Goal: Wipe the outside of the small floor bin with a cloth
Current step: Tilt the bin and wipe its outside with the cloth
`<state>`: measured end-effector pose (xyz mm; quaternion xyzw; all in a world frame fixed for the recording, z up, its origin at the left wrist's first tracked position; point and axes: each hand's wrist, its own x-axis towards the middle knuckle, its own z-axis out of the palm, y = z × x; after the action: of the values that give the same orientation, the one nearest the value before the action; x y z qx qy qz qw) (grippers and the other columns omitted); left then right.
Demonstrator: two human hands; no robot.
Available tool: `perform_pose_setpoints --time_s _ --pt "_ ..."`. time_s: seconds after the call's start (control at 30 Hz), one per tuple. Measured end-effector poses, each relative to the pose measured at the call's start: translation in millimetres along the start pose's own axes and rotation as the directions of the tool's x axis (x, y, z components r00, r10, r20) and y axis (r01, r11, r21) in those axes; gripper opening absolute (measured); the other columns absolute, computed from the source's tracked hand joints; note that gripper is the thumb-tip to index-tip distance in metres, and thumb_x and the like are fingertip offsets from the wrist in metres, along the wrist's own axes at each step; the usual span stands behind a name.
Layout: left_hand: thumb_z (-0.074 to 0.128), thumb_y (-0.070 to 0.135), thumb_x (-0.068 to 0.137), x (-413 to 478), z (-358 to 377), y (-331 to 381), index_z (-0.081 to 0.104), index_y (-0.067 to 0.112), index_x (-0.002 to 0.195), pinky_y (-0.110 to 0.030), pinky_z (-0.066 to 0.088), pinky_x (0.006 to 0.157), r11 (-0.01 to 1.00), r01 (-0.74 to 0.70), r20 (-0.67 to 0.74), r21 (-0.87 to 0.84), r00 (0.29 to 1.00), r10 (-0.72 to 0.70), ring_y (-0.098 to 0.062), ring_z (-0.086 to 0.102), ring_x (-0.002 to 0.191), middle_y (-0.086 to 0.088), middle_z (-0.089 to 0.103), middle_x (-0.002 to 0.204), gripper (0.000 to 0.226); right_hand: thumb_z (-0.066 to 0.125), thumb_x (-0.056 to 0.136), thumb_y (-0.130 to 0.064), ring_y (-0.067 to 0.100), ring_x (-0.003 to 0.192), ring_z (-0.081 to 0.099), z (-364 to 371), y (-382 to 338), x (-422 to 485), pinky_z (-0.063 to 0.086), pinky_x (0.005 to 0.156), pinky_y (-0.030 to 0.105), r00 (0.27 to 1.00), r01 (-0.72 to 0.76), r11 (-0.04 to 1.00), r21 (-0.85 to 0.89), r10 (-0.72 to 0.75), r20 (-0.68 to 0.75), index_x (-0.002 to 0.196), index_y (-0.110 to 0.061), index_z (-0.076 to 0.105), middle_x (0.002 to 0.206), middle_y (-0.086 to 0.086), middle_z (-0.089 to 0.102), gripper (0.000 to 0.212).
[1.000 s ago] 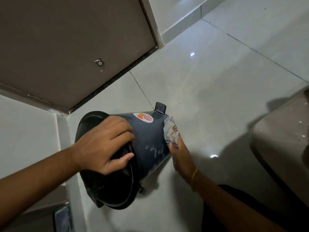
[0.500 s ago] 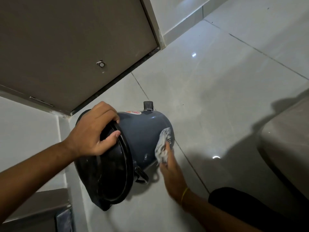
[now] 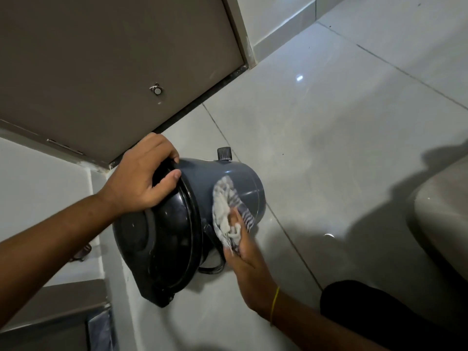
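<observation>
The small grey floor bin (image 3: 202,183) is tipped toward me, its black lid (image 3: 162,239) facing the camera and its base pointing away over the tiled floor. My left hand (image 3: 141,178) grips the upper rim where lid meets body, thumb over the lid edge. My right hand (image 3: 240,239) presses a white and grey striped cloth (image 3: 228,206) flat against the bin's right side wall. A black pedal (image 3: 224,153) sticks up from the far side. A thin black wire handle (image 3: 212,268) hangs below the bin.
A brown door (image 3: 114,59) with a round stopper (image 3: 157,90) stands behind the bin. A white wall corner (image 3: 38,188) is at the left. A pale toilet bowl (image 3: 443,211) sits at the right, my dark-clad knee (image 3: 367,307) below it. Glossy floor tiles (image 3: 329,122) stretch beyond.
The bin has rolled so its sticker is out of sight and the pedal points up. My right hand slid the cloth from the base end onto the side wall. My left hand shifted to the upper rim.
</observation>
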<state>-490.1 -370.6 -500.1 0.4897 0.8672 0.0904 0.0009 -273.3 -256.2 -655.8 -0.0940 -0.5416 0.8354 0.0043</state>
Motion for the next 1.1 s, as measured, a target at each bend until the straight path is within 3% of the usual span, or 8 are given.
perform_pose_setpoints --time_s 0.13,0.23,0.33,0.5,0.67,0.77,0.97,1.1 --pt "0.051 0.038 0.094 11 -8 12 0.071 0.006 0.106 -0.051 0.05 0.085 0.991 -0.088 0.132 0.099 0.988 0.075 -0.03 0.061 0.098 -0.011 0.065 0.103 0.04 0.049 0.108 -0.011 0.012 0.15 0.045 -38 30 20 0.034 0.125 0.025 0.965 -0.208 0.972 -0.11 0.185 -0.187 0.166 -0.023 0.025 0.164 -0.004 0.045 0.064" --pt "0.053 0.041 0.091 15 -5 37 0.074 0.011 0.111 -0.049 0.047 0.089 0.905 -0.352 0.302 0.239 0.913 0.276 -0.031 0.063 0.097 -0.011 0.068 0.105 0.041 0.042 0.112 -0.01 -0.001 0.107 0.063 -58 25 63 0.054 0.094 0.017 0.922 -0.298 0.954 -0.027 0.28 -0.269 0.165 -0.015 0.028 0.121 -0.008 0.064 0.055" --pt "0.058 0.047 0.088 9 2 61 0.068 0.012 0.097 -0.044 0.045 0.078 0.881 -0.439 0.376 0.176 0.857 0.352 -0.029 0.055 0.083 -0.007 0.061 0.093 0.038 0.039 0.111 -0.001 0.026 0.136 0.061 -52 1 87 0.049 0.116 0.046 0.922 -0.268 0.951 0.151 0.299 -0.246 0.16 -0.006 0.037 0.147 0.015 0.061 0.049" --pt "0.053 0.043 0.088 -5 -9 60 0.055 0.016 0.08 -0.029 0.037 0.059 0.973 -0.219 0.348 0.067 0.919 0.183 -0.015 0.044 0.064 0.006 0.05 0.075 0.028 0.05 0.107 0.001 0.03 0.145 0.05 -14 -51 71 0.041 0.122 0.047 0.989 -0.149 0.986 -0.075 0.148 -0.015 0.159 -0.002 0.037 0.158 0.024 0.049 0.054" --pt "0.05 0.032 0.09 -21 -17 38 0.04 0.02 0.061 -0.029 0.034 0.052 0.994 -0.085 0.27 -0.072 0.958 0.101 -0.017 0.044 0.05 0.009 0.04 0.059 0.033 0.055 0.095 -0.029 0.002 0.161 0.018 -7 -34 -4 0.025 0.13 0.047 0.976 0.159 0.919 -0.36 -0.092 0.197 0.151 -0.063 0.03 0.169 -0.029 0.022 0.07" --pt "0.049 0.026 0.084 -26 -11 36 0.044 0.007 0.054 -0.034 0.035 0.049 0.99 -0.014 0.258 -0.137 0.965 0.049 -0.021 0.044 0.047 -0.002 0.044 0.052 0.036 0.054 0.088 -0.02 -0.009 0.16 0.006 -23 -1 -34 0.029 0.123 0.043 0.968 0.219 0.816 -0.534 -0.114 0.222 0.141 -0.049 0.044 0.162 -0.049 0.008 0.061" --pt "0.047 0.024 0.082 -29 -6 25 0.047 0.009 0.053 -0.016 0.032 0.054 0.978 0.087 0.21 -0.188 0.977 -0.046 -0.013 0.046 0.047 0.0 0.049 0.051 0.033 0.058 0.105 -0.009 0.02 0.152 0.044 -38 12 32 0.034 0.127 0.045 0.984 -0.131 0.9 -0.416 0.068 -0.162 0.158 -0.01 0.043 0.162 0.005 0.048 0.055" --pt "0.046 0.022 0.08 -39 -7 17 0.051 0.007 0.052 -0.019 0.035 0.054 0.97 0.116 0.158 -0.211 0.984 -0.083 -0.015 0.049 0.047 0.002 0.05 0.052 0.032 0.062 0.103 -0.008 0.027 0.147 0.051 -18 -8 72 0.034 0.126 0.048 0.999 -0.044 0.897 -0.44 0.025 -0.049 0.151 -0.006 0.053 0.155 0.012 0.057 0.049"
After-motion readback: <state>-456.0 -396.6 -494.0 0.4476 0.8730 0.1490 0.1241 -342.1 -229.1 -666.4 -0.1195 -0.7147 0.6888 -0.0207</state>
